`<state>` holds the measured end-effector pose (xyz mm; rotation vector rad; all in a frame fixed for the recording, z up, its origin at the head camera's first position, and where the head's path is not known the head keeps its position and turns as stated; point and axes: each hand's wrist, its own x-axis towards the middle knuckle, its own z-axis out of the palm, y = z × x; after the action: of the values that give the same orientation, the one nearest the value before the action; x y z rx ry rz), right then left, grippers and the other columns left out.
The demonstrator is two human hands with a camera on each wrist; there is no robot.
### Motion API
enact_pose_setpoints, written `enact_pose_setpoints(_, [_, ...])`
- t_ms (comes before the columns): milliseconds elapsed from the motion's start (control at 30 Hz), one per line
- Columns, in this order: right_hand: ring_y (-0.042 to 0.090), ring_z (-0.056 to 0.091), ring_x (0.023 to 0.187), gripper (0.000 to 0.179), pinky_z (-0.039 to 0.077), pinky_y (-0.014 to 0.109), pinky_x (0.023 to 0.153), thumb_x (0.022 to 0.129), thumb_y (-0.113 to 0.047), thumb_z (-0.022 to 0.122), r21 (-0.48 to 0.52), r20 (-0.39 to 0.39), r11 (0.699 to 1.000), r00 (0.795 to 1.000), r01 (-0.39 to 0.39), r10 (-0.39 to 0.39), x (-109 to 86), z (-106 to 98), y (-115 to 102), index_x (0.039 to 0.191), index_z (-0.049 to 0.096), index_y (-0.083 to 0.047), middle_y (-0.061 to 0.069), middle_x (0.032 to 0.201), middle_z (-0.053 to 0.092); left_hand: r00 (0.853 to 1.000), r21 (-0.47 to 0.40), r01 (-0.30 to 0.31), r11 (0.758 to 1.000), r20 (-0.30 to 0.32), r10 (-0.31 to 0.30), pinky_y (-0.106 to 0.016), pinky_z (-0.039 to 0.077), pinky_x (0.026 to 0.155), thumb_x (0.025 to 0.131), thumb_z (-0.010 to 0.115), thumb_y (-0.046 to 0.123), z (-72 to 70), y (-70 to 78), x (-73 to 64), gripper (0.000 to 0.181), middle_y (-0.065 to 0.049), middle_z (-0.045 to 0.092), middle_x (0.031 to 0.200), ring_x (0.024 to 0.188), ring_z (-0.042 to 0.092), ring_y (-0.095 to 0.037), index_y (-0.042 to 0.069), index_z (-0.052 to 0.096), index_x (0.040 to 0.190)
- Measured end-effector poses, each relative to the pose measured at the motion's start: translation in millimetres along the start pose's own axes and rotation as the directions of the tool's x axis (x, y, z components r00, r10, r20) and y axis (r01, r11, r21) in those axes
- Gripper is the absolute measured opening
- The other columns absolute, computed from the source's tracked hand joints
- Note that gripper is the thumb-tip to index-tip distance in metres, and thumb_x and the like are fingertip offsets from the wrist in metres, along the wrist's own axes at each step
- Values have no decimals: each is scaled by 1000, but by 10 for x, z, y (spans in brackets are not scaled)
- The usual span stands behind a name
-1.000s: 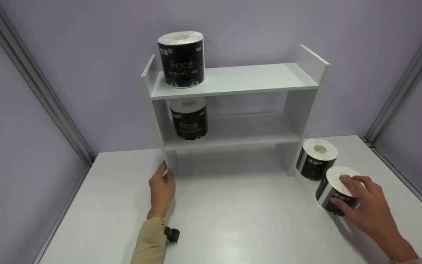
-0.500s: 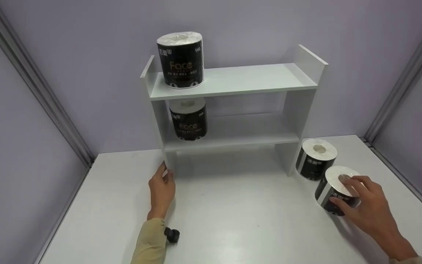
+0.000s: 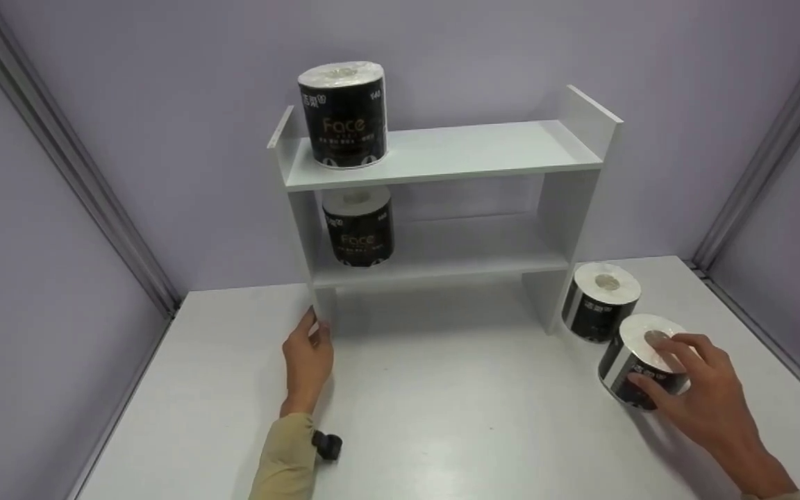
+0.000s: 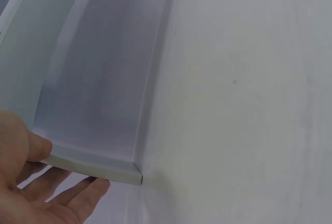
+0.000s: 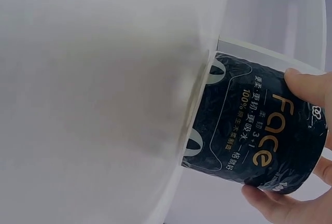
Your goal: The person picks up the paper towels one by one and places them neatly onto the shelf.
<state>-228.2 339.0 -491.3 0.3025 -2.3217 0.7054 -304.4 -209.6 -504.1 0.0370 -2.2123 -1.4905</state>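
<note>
On the right of the table, my right hand grips a toilet paper roll in a black wrapper. In the right wrist view, thumb and fingers lie on opposite sides of that roll, which stands upright. My left hand holds the lower left side panel of a white two-tier shelf. The left wrist view shows the thumb on one face of the panel and fingers on the other. Two similar rolls stand at the shelf's left end, the upper roll above the middle roll.
Another black-wrapped roll stands on the white table beside the shelf's right panel, just behind the gripped one. Pale walls close off the back and both sides. A small black device sits at the left wrist.
</note>
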Motion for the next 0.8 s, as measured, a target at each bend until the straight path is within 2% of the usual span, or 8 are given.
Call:
enact_pose_setpoints(267, [48,56,112,64,45,66,82,66,-5,99,-10,-8,1000,1000,2,-3,7,-36,-9,125,74,-7,18,121,61,1000,-1,-3,1000,-5,3,-50,57,107,110,55,6,0,5,-3,48,-31,53,154,129,66,-45,-9,47,155])
enact_pose_setpoints(500, [47,58,110,61,44,56,79,65,-6,100,-26,-27,1000,1000,9,-10,24,-72,-38,121,74,-5,19,122,62,1000,-6,-12,1000,9,12,-47,57,107,110,55,6,15,8,7,49,-31,52,155,130,66,-44,-9,46,155])
enact_pose_setpoints(700, [47,58,111,63,45,62,77,66,-7,99,-12,-14,1000,1000,13,-13,45,-61,-94,124,74,-6,18,122,62,1000,-10,-6,1000,5,6,-48,57,108,110,55,6,11,-4,8,49,-29,53,155,132,65,-43,-8,46,156])
enact_pose_setpoints(800, [44,58,110,65,44,51,80,66,-7,100,-10,-15,1000,1000,17,-17,54,-52,-122,126,75,-8,16,120,63,1000,-9,3,1000,8,-3,-48,56,108,110,55,6,2,-19,1,49,-29,53,156,133,64,-43,-7,45,157])
